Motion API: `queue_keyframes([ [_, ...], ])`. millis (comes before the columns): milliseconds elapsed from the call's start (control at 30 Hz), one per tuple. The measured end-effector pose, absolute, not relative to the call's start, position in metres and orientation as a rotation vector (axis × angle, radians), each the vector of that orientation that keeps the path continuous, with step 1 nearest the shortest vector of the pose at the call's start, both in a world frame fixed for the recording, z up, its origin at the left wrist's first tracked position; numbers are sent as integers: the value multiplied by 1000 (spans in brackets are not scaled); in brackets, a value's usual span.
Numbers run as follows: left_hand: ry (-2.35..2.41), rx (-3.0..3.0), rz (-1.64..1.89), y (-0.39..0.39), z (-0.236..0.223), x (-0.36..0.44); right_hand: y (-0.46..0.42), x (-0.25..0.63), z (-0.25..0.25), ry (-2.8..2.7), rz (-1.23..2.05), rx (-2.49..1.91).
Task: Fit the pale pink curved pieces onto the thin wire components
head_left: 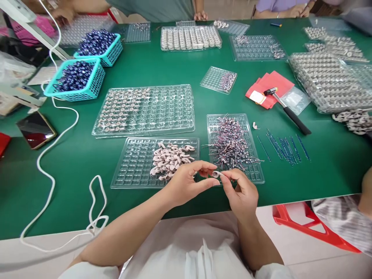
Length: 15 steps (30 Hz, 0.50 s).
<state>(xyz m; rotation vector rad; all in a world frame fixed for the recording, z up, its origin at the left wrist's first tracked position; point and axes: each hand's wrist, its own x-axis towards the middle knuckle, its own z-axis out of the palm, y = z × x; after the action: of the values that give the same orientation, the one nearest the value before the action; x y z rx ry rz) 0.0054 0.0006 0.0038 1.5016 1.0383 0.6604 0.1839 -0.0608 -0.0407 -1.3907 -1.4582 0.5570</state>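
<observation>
A small pale earbud shell [216,174], its round opening facing up, is pinched between the thumb and fingers of my right hand [240,189]. My left hand [190,180] is close on its other side, thumb and fingertips apart around the shell; whether they touch it I cannot tell. Beyond my left hand, a heap of similar pale shells [171,159] lies on a clear plastic tray [132,166]. Just past my right hand, a tangled pile of thin-wired small parts [231,143] covers another clear tray [255,176].
A single shell [255,125], blue thin strips [286,149] and a hammer [290,112] lie to the right. A part-filled tray [162,110], teal baskets [95,83] of dark blue parts, a phone [36,130] and a white cable [52,182] are leftward. Other people sit around the table.
</observation>
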Motion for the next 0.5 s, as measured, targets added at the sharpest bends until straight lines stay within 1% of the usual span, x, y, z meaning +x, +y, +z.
queue_keyframes([
  [167, 1058, 1540, 605, -2, 10, 7, -61, 184, -42, -1589, 428, -1351],
  [300, 1095, 1619, 593, -1, 18, -2, -60, 187, -46, -1690, 423, -1267],
  [500, 1432, 1743, 674, 15, 31, -53, -61, 190, -49, -1709, 423, -1278],
])
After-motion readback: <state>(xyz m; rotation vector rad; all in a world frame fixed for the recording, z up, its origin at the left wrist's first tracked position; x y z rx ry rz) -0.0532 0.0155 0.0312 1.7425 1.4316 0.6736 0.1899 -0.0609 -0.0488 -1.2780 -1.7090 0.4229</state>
